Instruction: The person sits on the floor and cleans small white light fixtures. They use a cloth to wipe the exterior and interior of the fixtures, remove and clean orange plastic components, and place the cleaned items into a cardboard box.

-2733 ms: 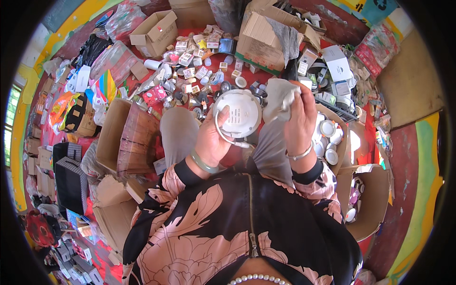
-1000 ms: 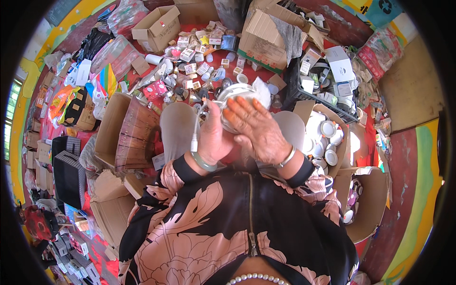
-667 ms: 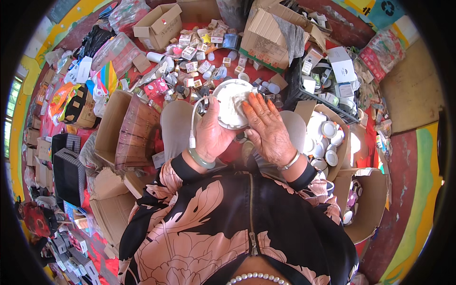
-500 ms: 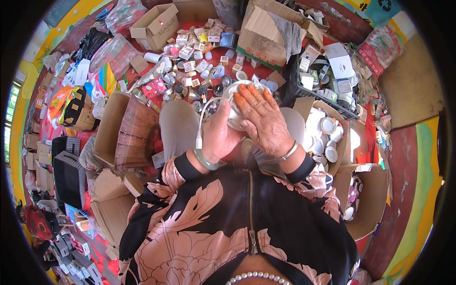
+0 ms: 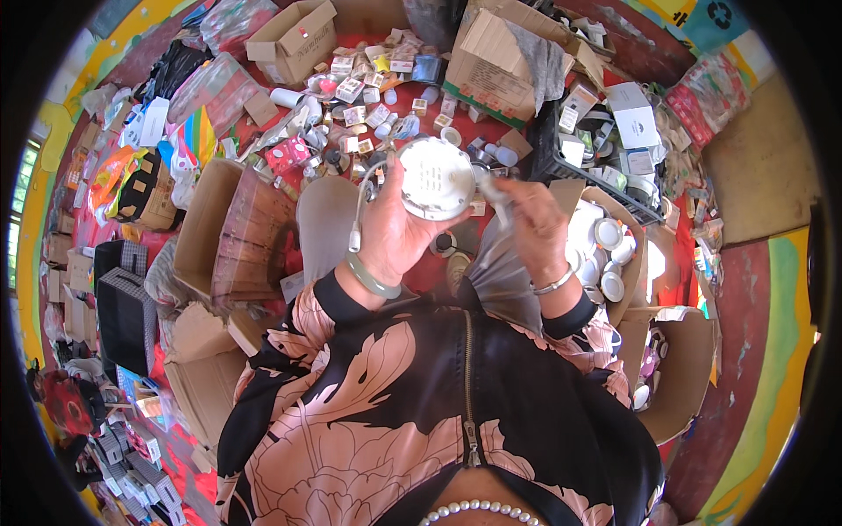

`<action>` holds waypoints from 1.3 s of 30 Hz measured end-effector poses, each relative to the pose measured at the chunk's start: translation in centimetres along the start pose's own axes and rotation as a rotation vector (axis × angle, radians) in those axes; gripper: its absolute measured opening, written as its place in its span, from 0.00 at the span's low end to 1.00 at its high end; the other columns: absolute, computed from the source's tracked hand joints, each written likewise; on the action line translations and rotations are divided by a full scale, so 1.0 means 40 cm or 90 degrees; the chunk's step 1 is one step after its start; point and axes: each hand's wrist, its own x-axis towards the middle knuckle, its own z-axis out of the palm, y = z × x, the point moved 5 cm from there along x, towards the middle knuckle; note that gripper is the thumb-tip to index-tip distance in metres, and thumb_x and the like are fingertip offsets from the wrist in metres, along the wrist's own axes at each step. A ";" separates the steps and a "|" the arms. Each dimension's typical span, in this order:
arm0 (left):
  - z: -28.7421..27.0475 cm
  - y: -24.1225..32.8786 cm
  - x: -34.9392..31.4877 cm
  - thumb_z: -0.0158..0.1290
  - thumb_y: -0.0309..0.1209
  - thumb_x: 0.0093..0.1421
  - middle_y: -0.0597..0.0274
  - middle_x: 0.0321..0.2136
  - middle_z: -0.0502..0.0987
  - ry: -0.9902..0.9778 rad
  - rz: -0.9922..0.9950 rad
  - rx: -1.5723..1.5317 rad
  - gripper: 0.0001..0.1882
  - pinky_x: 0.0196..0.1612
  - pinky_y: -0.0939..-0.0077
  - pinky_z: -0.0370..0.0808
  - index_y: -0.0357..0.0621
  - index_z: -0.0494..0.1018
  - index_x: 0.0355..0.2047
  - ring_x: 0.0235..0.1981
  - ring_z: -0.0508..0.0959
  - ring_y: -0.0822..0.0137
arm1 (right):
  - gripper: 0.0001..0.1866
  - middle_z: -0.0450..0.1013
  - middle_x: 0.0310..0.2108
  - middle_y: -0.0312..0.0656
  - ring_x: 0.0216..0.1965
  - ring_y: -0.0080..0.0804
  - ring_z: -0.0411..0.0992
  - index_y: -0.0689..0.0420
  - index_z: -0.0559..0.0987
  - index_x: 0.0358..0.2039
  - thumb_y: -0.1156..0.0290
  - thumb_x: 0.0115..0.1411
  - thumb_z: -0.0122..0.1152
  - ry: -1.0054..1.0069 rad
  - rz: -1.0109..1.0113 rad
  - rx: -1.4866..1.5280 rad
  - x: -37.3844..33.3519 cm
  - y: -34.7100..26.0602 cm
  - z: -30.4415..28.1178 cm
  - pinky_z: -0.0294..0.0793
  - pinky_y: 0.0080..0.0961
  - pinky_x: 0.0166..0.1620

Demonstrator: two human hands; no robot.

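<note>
A round white light fitting [image 5: 437,178] with a flat, shiny disc face is held up in front of my chest. My left hand [image 5: 390,210] is closed around its left and lower edge, the thumb on the near side. From the fitting, a white cable [image 5: 359,206] hangs beside my left wrist and ends in a white plug. Off the fitting's right edge, my right hand [image 5: 535,221] is smeared by motion. Its fingers are bunched on a crumpled whitish wipe [image 5: 501,200], which is also blurred.
To the right, a cardboard box [image 5: 633,230] holds several round white fittings. Behind it stands a black crate [image 5: 574,168] of packages. Small boxes and jars [image 5: 377,114] litter the red floor ahead. An open carton [image 5: 206,223] stands on the left; another [image 5: 688,377] is at lower right.
My right hand has come off the fitting's face and moved right and down. The fitting's face is now uncovered, and my left hand still grips it.
</note>
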 end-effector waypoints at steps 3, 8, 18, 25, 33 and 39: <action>0.005 0.020 0.008 0.39 0.50 0.63 0.56 0.51 0.68 0.003 0.042 -0.016 0.27 0.53 0.54 0.67 0.42 0.60 0.54 0.51 0.69 0.56 | 0.17 0.74 0.33 0.42 0.35 0.33 0.73 0.59 0.77 0.34 0.88 0.43 0.54 0.056 0.143 -0.006 -0.007 -0.010 -0.022 0.72 0.25 0.37; 0.011 0.001 0.012 0.42 0.42 0.64 0.55 0.48 0.70 0.072 0.084 0.008 0.22 0.52 0.63 0.67 0.40 0.62 0.52 0.47 0.72 0.58 | 0.16 0.72 0.34 0.42 0.34 0.37 0.71 0.63 0.76 0.35 0.83 0.41 0.57 -0.063 -0.250 -0.058 -0.005 -0.137 0.074 0.73 0.26 0.36; -0.005 0.043 -0.004 0.46 0.35 0.61 0.56 0.52 0.68 0.047 0.116 -0.027 0.22 0.56 0.61 0.65 0.42 0.61 0.54 0.53 0.68 0.59 | 0.16 0.71 0.33 0.40 0.32 0.37 0.69 0.60 0.76 0.35 0.81 0.40 0.56 -0.025 -0.172 -0.213 0.006 -0.063 0.054 0.70 0.27 0.35; -0.001 0.045 -0.015 0.46 0.32 0.60 0.55 0.51 0.69 0.023 0.107 -0.082 0.22 0.55 0.58 0.67 0.39 0.61 0.54 0.53 0.69 0.58 | 0.12 0.75 0.34 0.38 0.31 0.22 0.72 0.64 0.75 0.42 0.77 0.58 0.52 0.118 0.566 0.548 0.013 0.072 -0.016 0.72 0.15 0.33; 0.039 0.017 -0.019 0.45 0.31 0.61 0.53 0.47 0.71 -0.010 0.092 -0.034 0.22 0.49 0.63 0.72 0.34 0.59 0.53 0.48 0.73 0.60 | 0.15 0.74 0.33 0.37 0.30 0.20 0.72 0.65 0.74 0.44 0.81 0.54 0.56 0.034 0.537 0.687 -0.019 -0.013 0.096 0.71 0.15 0.33; 0.011 0.006 -0.023 0.45 0.31 0.61 0.53 0.50 0.69 -0.020 0.077 0.015 0.22 0.54 0.63 0.69 0.34 0.58 0.54 0.51 0.70 0.60 | 0.19 0.74 0.33 0.36 0.30 0.19 0.71 0.65 0.72 0.48 0.83 0.53 0.56 0.017 0.528 0.669 -0.006 -0.015 0.060 0.71 0.14 0.34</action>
